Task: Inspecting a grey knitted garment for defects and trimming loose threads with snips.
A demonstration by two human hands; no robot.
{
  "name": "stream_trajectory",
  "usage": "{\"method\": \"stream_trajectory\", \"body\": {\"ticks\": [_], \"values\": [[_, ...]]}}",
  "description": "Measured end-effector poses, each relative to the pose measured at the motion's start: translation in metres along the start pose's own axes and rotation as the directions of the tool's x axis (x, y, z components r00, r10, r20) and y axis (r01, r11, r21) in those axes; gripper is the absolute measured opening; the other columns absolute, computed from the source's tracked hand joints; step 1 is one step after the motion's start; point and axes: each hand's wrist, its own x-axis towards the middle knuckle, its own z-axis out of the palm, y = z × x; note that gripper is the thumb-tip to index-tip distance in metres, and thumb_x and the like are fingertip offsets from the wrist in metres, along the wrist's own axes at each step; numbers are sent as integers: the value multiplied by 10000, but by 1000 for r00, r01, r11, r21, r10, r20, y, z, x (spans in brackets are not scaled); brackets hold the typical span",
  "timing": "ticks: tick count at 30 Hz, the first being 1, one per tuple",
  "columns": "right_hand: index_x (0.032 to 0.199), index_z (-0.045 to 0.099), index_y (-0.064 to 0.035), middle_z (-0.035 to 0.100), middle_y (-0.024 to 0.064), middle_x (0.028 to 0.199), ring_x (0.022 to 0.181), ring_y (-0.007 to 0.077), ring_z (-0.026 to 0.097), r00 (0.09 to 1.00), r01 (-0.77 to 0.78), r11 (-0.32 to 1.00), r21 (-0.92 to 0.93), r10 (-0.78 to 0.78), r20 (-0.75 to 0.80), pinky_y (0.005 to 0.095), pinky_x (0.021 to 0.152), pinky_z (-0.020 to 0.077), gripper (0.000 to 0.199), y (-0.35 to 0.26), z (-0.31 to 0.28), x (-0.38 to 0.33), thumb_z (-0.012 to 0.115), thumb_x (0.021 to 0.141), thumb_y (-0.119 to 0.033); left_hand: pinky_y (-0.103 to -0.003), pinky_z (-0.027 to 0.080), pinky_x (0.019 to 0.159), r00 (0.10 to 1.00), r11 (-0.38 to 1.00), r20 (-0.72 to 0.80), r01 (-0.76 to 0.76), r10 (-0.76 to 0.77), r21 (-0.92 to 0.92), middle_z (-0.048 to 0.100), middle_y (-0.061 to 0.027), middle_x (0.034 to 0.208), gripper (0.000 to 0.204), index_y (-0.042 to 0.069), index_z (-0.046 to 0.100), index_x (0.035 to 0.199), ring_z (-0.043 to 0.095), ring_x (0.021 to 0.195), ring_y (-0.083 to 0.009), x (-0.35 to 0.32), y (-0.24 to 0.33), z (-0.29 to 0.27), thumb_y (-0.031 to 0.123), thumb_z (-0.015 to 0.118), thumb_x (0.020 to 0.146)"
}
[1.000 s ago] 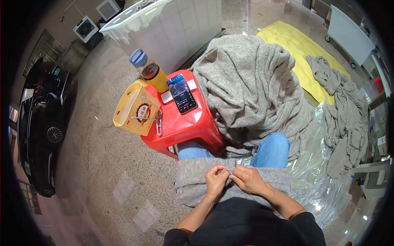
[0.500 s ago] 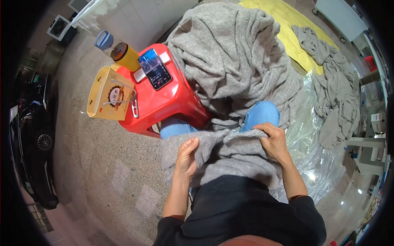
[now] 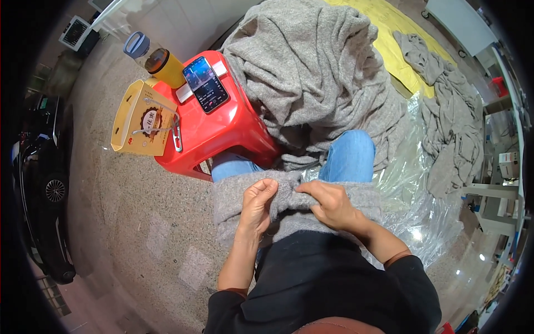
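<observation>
- Black car [image 3: 41, 183] stands at the far left, on the speckled stone floor [image 3: 128, 222].
- Yellow cardboard box [image 3: 136, 119] with a string handle leans on the left edge of the red plastic stool [image 3: 222, 131]; a phone [image 3: 206, 83] with a lit screen lies on top of the stool, and a yellow bottle [image 3: 165, 65] stands behind it.
- Left hand [image 3: 257, 207] is on the grey knitted cloth [image 3: 289, 206], which lies across the lap over the blue jeans [image 3: 349, 158]. Its fingers are curled and pressed together on a fold of the cloth.
- Right hand [image 3: 332, 204] is just beside the left, thumb and fingers pinching the same upper edge of the cloth. The edge runs left to right between both hands, so its long axis is across the body; both hands are about equally near to it.
- Big heap of the same soft grey knit [image 3: 317, 72] lies beyond the knees, partly on clear crinkled plastic sheet [image 3: 423, 211].
- More grey pieces [image 3: 450, 122] are at the far right, near a yellow sheet [image 3: 406, 44].
</observation>
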Motion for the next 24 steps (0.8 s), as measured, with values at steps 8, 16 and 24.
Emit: {"method": "stream_trajectory", "body": {"ticks": [8, 16, 24], "values": [[939, 608, -20, 626, 147, 999, 927, 270, 627, 950, -295, 873, 389, 223, 220, 340, 782, 484, 289, 21, 1, 7, 562, 656, 25, -165, 412, 624, 994, 961, 80, -93, 74, 261, 619, 13, 812, 78, -7, 639, 901, 529, 705, -23, -1, -3, 8, 31, 678, 845], [967, 550, 19, 605, 161, 914, 859, 326, 613, 958, -255, 918, 305, 197, 210, 352, 736, 481, 326, 15, 3, 2, 494, 648, 54, -174, 453, 626, 999, 936, -1, 34, -36, 350, 640, -8, 790, 130, 3, 653, 876, 561, 677, -42, 0, -14, -9, -41, 694, 760], [971, 542, 7, 598, 170, 909, 846, 355, 611, 966, -190, 937, 295, 124, 228, 395, 709, 484, 338, 7, 14, 3, 509, 642, 77, -202, 467, 677, 985, 997, -161, -61, 68, 51, 641, -43, 792, 137, -16, 647, 887, 584, 703, -83, -1, -23, 4, -75, 620, 766]]}}
